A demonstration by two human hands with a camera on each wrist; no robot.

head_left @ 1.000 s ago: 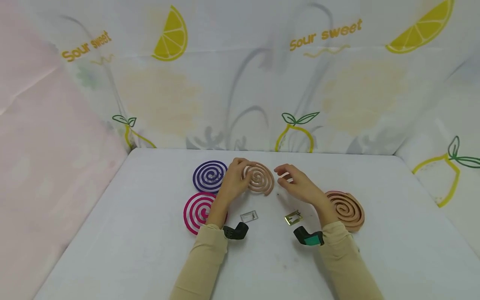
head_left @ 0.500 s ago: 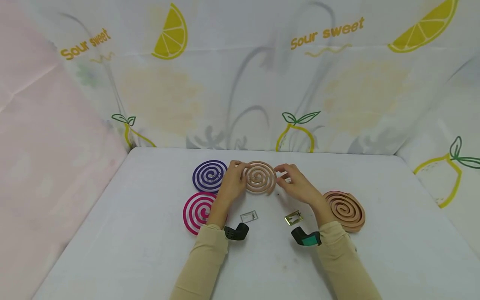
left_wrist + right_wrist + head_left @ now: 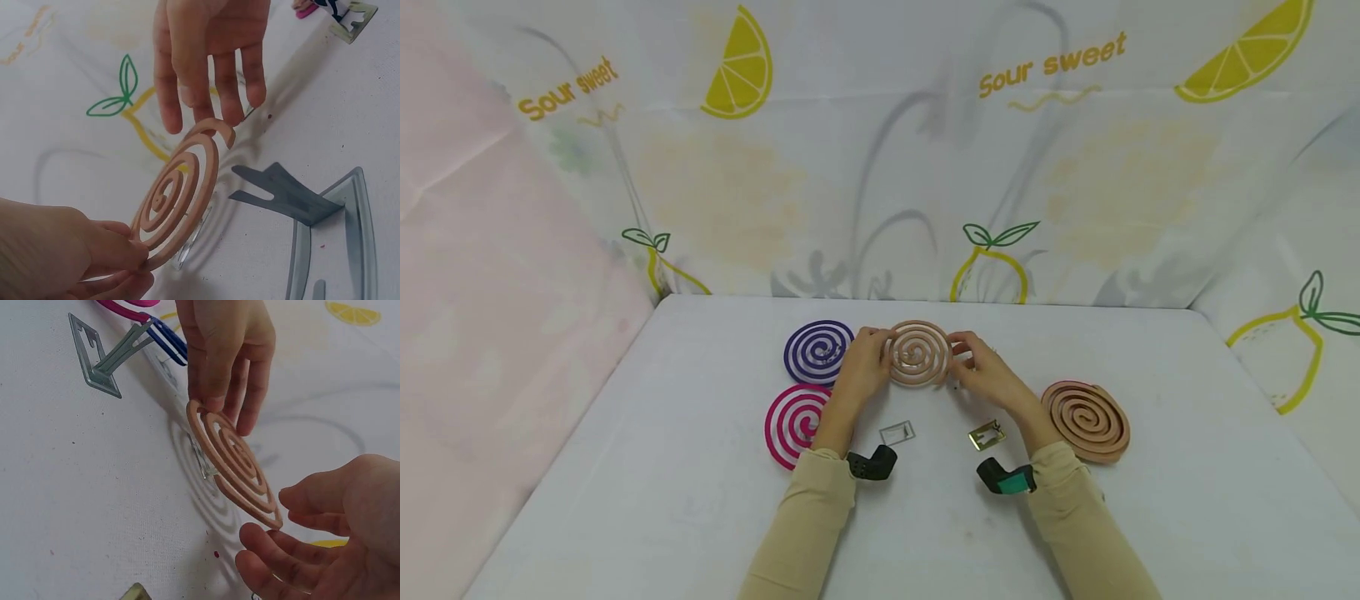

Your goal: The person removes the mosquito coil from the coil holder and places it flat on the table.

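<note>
My left hand (image 3: 865,365) pinches the left rim of a tan mosquito coil (image 3: 212,172) between thumb and fingers. The coil is held tilted, with its shadow on the table beneath. Below it lies a small metal coil stand (image 3: 203,464), partly hidden by the rings. At the coil's opposite rim is my right hand (image 3: 987,372), its fingers relaxed and apart, the thumb and fingertips right beside the edge. Nearer the sleeves lie a silver coil stand (image 3: 299,199) with its forked tongue bent up and a gold coil stand (image 3: 977,439).
A purple coil (image 3: 792,354) and a pink coil (image 3: 772,427) lie on the left, the pink one partly behind the left forearm. A stack of tan coils (image 3: 1086,421) sits right of the right forearm. Printed cloth (image 3: 850,167) hangs behind the white table (image 3: 647,467).
My right hand has moved left up to the coil's right rim. The tan coil has shifted slightly right and shows rounder to the head camera; the left hand keeps its pinch.
</note>
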